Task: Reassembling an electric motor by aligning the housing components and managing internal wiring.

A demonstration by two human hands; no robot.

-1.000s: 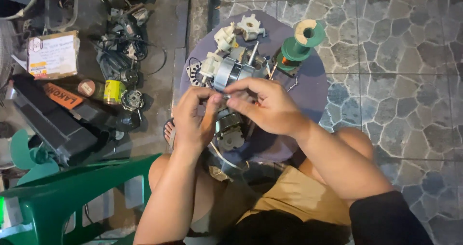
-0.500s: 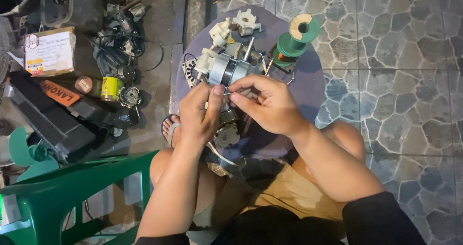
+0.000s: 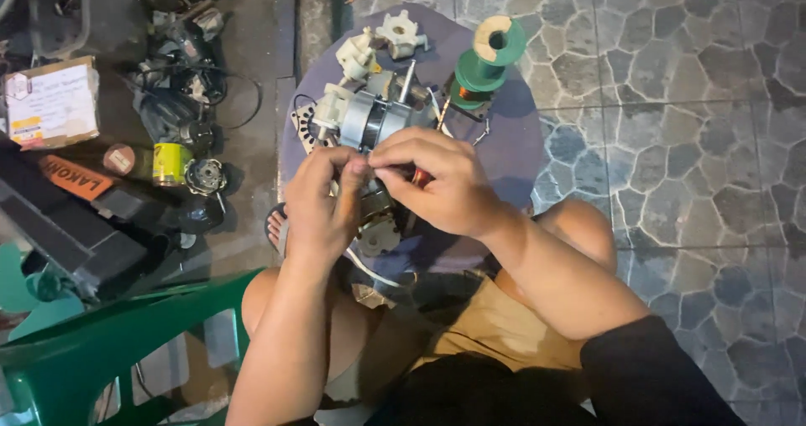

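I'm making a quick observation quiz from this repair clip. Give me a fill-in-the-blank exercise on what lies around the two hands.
1. The spool beyond the right hand is wound with wire and coloured ____.
2. The left hand and the right hand meet just in front of a grey, metal ____ with a shaft.
3. The parts rest on a small ____ table with a purple top.
4. At lower left stands a plastic chair coloured ____.

Missing words: green; motor; round; green

motor (image 3: 378,115) and spool (image 3: 487,61) ahead
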